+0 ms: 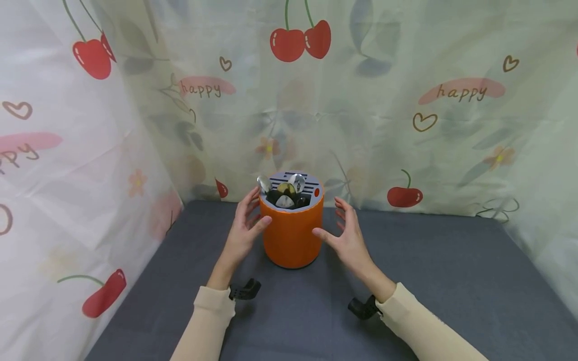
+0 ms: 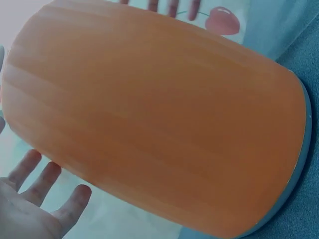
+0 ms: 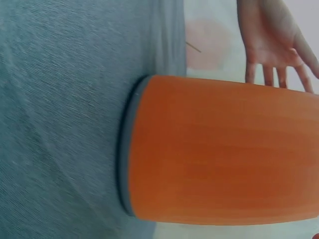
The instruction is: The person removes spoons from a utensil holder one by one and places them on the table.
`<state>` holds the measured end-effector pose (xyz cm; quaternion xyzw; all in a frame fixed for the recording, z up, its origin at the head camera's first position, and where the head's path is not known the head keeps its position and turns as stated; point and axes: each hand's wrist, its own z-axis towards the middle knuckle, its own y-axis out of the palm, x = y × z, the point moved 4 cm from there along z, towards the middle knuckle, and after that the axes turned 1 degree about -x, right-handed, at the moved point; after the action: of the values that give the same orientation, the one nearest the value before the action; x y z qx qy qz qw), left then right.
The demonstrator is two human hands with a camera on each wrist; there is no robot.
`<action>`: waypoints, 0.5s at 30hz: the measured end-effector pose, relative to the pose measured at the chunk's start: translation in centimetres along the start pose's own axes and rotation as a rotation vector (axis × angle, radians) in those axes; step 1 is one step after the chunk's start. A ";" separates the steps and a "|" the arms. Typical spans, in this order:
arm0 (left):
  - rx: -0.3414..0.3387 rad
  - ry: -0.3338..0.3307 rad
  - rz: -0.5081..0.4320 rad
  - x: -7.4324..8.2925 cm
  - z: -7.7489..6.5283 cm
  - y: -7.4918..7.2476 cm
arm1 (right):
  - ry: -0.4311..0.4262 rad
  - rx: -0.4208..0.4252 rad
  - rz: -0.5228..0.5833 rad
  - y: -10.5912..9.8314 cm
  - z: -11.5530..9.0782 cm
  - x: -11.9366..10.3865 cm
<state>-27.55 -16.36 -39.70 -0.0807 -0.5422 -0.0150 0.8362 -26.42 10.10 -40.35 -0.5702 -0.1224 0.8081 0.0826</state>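
An orange cylindrical utensil holder (image 1: 292, 238) stands upright on the table, with a grey slotted top (image 1: 311, 181). Out of its front opening rise silver spoon heads (image 1: 296, 181), a gold-coloured rounded one (image 1: 286, 189) and dark pieces. My left hand (image 1: 241, 228) is at the holder's left side, fingers spread and bent gently, fingertips right at the upper wall. On the opposite side, my right hand (image 1: 349, 235) faces it with parted fingers, the thumb close to the wall. The left wrist view has the left hand (image 2: 35, 209) just beside the orange surface.
Dark grey cloth (image 1: 433, 271) covers the table. Behind and to the left hangs a pale curtain (image 1: 361, 130) printed with cherries, hearts and the word "happy". Each wrist wears a black camera strap (image 1: 245, 290). A dark base ring (image 3: 130, 149) runs under the holder.
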 end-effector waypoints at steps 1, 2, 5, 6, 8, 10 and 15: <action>0.008 0.015 0.014 0.0 0.0 0.1 | -0.011 0.003 -0.004 -0.1 0.1 -0.3; 0.021 0.031 0.029 -0.1 0.1 0.1 | -0.021 0.003 -0.009 -0.2 0.2 -0.6; 0.082 0.093 0.069 -0.2 0.0 0.3 | -0.035 0.002 -0.019 -0.5 0.6 -1.3; 0.106 0.116 0.081 -0.2 0.0 0.3 | -0.036 0.000 -0.021 -0.6 0.7 -1.5; 0.151 0.157 0.106 -0.1 0.0 0.4 | -0.035 -0.004 -0.025 -0.7 0.8 -1.7; 0.180 0.191 0.120 -0.2 0.0 0.7 | -0.037 -0.005 -0.027 -0.9 0.9 -1.9; 0.207 0.226 0.132 1.3 -0.5 1.7 | -0.045 -0.012 -0.032 -1.1 1.1 -2.0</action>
<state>-26.35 -14.65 -38.91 -0.0273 -0.4368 0.0867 0.8950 -26.79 10.47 -37.84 -0.5502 -0.1380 0.8187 0.0892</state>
